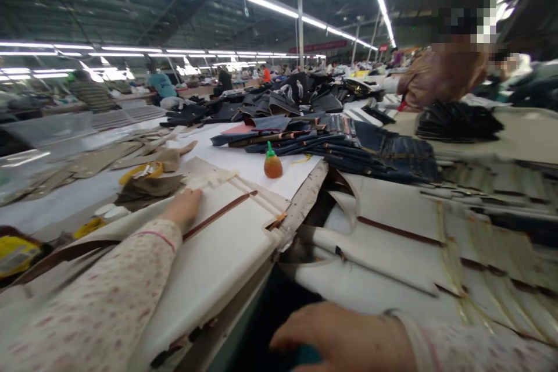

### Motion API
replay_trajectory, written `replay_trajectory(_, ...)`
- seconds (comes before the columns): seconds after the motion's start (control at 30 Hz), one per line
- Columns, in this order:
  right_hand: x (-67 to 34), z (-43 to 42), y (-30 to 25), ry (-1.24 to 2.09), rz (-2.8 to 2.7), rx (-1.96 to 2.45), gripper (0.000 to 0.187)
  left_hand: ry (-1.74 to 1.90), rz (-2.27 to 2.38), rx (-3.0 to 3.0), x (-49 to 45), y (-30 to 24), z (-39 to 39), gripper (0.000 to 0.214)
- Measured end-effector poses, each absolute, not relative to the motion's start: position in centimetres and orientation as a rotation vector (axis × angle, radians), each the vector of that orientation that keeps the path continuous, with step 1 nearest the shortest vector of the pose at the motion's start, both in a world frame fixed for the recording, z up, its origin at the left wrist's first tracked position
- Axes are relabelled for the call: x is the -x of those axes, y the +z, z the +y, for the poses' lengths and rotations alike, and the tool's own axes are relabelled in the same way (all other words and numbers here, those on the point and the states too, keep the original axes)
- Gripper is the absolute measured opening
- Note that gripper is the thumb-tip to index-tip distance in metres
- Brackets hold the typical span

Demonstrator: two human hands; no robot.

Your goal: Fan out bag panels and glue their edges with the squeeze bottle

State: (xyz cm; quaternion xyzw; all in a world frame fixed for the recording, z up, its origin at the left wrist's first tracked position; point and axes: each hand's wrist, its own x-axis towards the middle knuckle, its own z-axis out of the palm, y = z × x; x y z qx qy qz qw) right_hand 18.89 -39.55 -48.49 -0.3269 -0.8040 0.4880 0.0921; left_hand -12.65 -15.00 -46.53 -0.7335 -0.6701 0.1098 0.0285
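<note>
My left hand lies palm down on a cream fabric piece on the table. Its blurred fingers reach forward on the cloth, left of a brown strip on that piece. Low in the view, my right hand hovers in front of the table edge, fingers apart, with nothing visible in its grasp; its lower fingers are cut off by the frame. To its right, cream pieces with brown slits lie layered. Beyond the left hand stands an orange bottle with a green tip.
Dark blue denim pieces are stacked past the bottle, with black garments heaped behind. Tan cut pieces and a yellow tape roll lie at left. A person in brown is at the far right table.
</note>
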Motion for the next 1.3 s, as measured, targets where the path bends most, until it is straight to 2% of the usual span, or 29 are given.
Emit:
replay_trajectory(0.1,-26.9,-41.0,-50.2,0.508,-2.577,1.546,0.059,0.448,-2.044,2.384,11.6,-44.4,-14.8,0.047)
replay_trajectory(0.17,-30.9,-41.8,-52.3,0.160,-2.590,1.828,0.063,0.431,-1.981,2.453,9.7,-42.7,-15.4,0.051)
replay_trajectory(0.23,-33.4,-42.1,-53.9,-0.035,-2.558,2.010,0.056,0.371,-1.870,2.539,6.6,-41.2,-16.5,0.052)
replay_trajectory(0.33,-34.6,-41.6,-53.4,-0.086,-2.587,2.140,0.035,0.324,-1.646,2.705,0.1,-39.4,-19.4,0.053)
replay_trajectory(0.5,-34.7,-39.9,-49.2,-0.051,-2.664,2.171,0.024,0.239,-1.099,3.052,-10.3,-38.1,-27.0,0.053)
replay_trajectory(0.63,-34.6,-40.2,-49.9,-0.055,-2.701,2.127,0.026,0.253,-0.818,3.201,-14.1,-39.4,-31.2,0.056)
replay_trajectory(0.73,-34.6,-40.0,-50.6,-0.082,-2.701,2.136,0.028,0.334,-0.795,3.228,-14.5,-40.7,-31.9,0.055)
replay_trajectory(0.83,-35.9,-38.6,-47.7,-0.143,-2.646,2.133,0.023,0.328,-0.830,3.228,-14.4,-41.1,-31.3,0.057)
replay_trajectory(0.93,-37.6,-37.0,-41.4,-0.385,-2.518,2.075,0.027,0.065,-0.808,3.260,-14.9,-40.5,-30.5,0.062)
replay_trajectory(1.07,-37.7,-37.3,-33.0,-1.013,-2.323,1.701,0.024,-0.604,-0.869,3.165,-17.0,-38.0,-30.7,0.079)
replay_trajectory(1.1,-37.2,-37.9,-31.5,-1.114,-2.280,1.599,0.025,-0.773,-0.866,3.133,-17.6,-37.1,-31.0,0.078)
replay_trajectory(1.17,-35.9,-39.1,-29.6,-1.230,-2.174,1.427,0.030,-1.025,-0.884,3.070,-18.7,-34.8,-31.7,0.057)
replay_trajectory(1.23,-34.6,-40.3,-29.1,-1.251,-2.029,1.297,0.035,-1.147,-0.955,3.002,-19.3,-32.3,-32.1,0.029)
replay_trajectory(1.3,-33.6,-41.2,-29.8,-1.209,-1.921,1.153,0.033,-1.218,-1.018,2.947,-19.2,-29.5,-32.2,0.022)
